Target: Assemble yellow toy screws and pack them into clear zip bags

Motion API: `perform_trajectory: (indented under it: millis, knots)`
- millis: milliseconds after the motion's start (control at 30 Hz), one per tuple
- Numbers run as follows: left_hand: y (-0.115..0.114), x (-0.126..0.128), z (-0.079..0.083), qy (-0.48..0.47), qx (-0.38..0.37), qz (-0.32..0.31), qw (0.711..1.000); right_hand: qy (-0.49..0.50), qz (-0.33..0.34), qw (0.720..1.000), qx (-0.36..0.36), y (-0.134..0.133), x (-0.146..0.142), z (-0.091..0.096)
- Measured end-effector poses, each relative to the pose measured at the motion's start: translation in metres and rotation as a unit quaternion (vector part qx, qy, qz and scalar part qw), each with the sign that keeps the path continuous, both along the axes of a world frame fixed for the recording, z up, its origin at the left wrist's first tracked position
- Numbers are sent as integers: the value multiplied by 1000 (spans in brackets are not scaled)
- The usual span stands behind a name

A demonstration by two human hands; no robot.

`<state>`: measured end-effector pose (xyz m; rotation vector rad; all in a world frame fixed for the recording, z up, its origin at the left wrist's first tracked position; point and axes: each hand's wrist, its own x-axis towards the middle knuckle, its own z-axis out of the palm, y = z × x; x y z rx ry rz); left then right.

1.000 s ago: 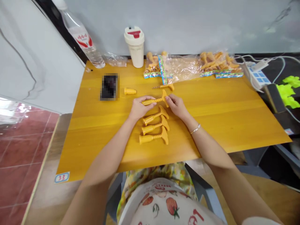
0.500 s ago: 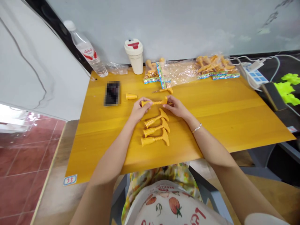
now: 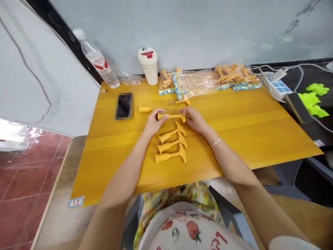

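Both my hands hold a ribbed yellow plastic T-shaped piece (image 3: 171,117) level above the wooden table, my left hand (image 3: 154,121) at its narrow end and my right hand (image 3: 195,119) at its wider head. Just below them lie three similar pieces (image 3: 172,144) in a loose row. A short yellow plastic cap (image 3: 145,109) rests left of my hands. Beyond my fingers lies a thin threaded rod with a yellow head (image 3: 179,102). Clear bags of more yellow parts (image 3: 236,78) sit along the table's back edge.
The orange-yellow wooden table (image 3: 247,139) holds a blurred phone (image 3: 124,106), a plastic water bottle (image 3: 96,59) and a white lidded cup (image 3: 147,66). A power strip (image 3: 277,84) and cables lie beyond the right edge. A wall runs behind.
The held piece has turned from tilted to nearly level between my hands. The whole view has shifted slightly. The other pieces on the table have not moved relative to one another.
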<state>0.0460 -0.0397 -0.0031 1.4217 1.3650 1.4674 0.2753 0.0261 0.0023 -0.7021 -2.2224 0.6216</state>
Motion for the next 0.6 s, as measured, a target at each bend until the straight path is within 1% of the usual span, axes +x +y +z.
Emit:
perform_trajectory:
  millis: [67, 200, 367, 467, 533, 600]
  knots:
    - [-1, 0, -2, 81, 34, -18, 996, -22, -14, 999, 20, 4, 2, -3]
    - [-4, 1, -2, 188, 47, -35, 980, -79, -27, 996, 30, 5, 4, -4]
    - [-7, 3, 0, 258, 41, -56, 964, -130, -49, 990, 26, 0, 5, 5]
    - [-7, 4, 2, 289, 21, -61, 955, -130, -99, 985, 48, 4, 7, 7]
    - [-8, 5, 3, 304, 16, -79, 949, -134, -140, 979, 57, 12, 8, 5]
    - [-8, 6, 3, 312, 16, -101, 945, -146, -166, 974, 52, 21, 7, 2]
